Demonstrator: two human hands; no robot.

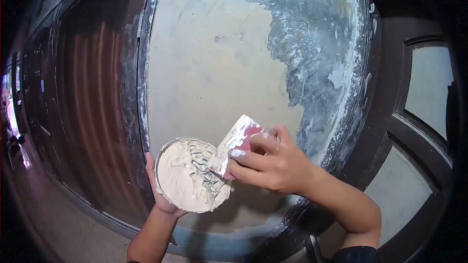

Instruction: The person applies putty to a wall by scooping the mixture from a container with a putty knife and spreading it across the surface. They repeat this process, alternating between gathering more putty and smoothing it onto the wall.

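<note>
Left hand cups a round dish of putty from underneath, fingers wrapped on its left rim, low against the wall panel. Right hand is clenched around a pink-handled putty knife, its smeared blade dipping into the dish's right edge. Cream putty covers the panel's left; bare grey patches show upper right. Dark wooden door frames flank both sides.
</note>
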